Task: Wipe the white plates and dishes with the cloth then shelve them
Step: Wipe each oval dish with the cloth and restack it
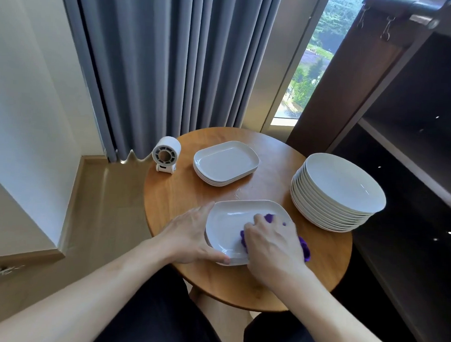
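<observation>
Purple cloth is bunched under the right hand, whose fingers curl over it and press it into the hollow of a white rectangular dish. Scraps of it poke out past the fingertips and at the outer side of the palm.

Just left of that hand, the left hand grips the same dish by its left edge, with the thumb laid along the near rim and the forefinger stretched up to the far corner. The dish lies on a round wooden table, directly beneath both hands.

Beyond the left hand's fingertips sits a short stack of dishes of the same shape, well apart from the gripped one. To the right of the right hand, near but not touching, stands a tall stack of round plates.

Farther off past the left hand, at the table's far left rim, is a small white fan. A dark shelf unit rises beyond the plates, on the right hand's side, and grey curtains hang behind the table.
</observation>
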`<state>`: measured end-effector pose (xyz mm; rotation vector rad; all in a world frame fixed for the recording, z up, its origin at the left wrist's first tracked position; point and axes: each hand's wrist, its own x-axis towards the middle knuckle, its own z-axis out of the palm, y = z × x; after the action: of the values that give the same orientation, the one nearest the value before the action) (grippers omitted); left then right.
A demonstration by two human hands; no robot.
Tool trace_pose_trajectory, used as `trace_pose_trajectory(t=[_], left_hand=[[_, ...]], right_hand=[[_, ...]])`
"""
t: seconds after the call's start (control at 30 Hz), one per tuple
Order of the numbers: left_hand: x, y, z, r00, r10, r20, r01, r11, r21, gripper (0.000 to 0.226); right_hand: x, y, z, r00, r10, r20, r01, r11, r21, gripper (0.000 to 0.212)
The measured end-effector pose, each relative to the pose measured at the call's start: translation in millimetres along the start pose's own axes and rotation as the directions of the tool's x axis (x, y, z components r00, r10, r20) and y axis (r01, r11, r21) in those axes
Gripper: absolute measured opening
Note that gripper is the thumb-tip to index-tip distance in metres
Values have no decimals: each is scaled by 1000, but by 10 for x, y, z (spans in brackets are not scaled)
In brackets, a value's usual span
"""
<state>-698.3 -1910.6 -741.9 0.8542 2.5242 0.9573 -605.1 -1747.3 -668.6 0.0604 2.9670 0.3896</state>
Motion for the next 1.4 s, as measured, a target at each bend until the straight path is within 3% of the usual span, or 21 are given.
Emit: trace_pose_trajectory(t=[0.1,0.17,0.27,0.37,0.47,0.53,0.67,0.87,1.03,1.13,1.23,1.3,1.4], left_hand=[[7,11,1,1000,-2,-17,1,999,-41,97],[8,12,7,999,-6,-33,5,999,-49,92],[-7,8,5,999,-26,-26,25,999,-42,108],[-31,-5,11,998,-65,-15,65,998,23,128],[-47,4,14,996,-92,-8,92,994,66,137],[-49,11,7,995,-100,-12,101,990,97,139],[-48,30,-8,994,-103,-22,105,984,142,141],[-45,37,-20,995,-99,-14,100,985,141,140],[-80,54,-41,998,-69,15,63,972,226,138],[-125,89,-33,1000,7,12,-10,965,263,129],[-212,204,44,978,210,-16,-195,933,301,102],[-264,290,124,959,282,10,-268,897,351,82],[-287,344,207,966,258,34,-248,875,416,67]], right_hand=[[68,-238,127,984,-149,-100,164,974,156,38],[155,-280,217,980,-152,-126,174,965,194,47],[287,-125,279,987,-60,-147,87,979,184,51],[354,131,288,989,89,-114,-75,990,122,36],[298,317,299,973,225,-51,-224,974,19,31],[185,297,313,969,244,-29,-245,969,-32,28],[-43,140,316,979,204,-4,-204,979,-25,27],[-280,70,294,997,19,-78,-4,982,190,45],[-704,270,589,983,-25,-182,114,859,498,84],[-879,413,729,972,-5,-235,139,818,558,89],[-855,506,758,957,-15,-288,183,804,566,84],[-787,577,727,946,87,-312,161,708,688,77],[-691,720,705,877,378,-298,70,513,856,66]])
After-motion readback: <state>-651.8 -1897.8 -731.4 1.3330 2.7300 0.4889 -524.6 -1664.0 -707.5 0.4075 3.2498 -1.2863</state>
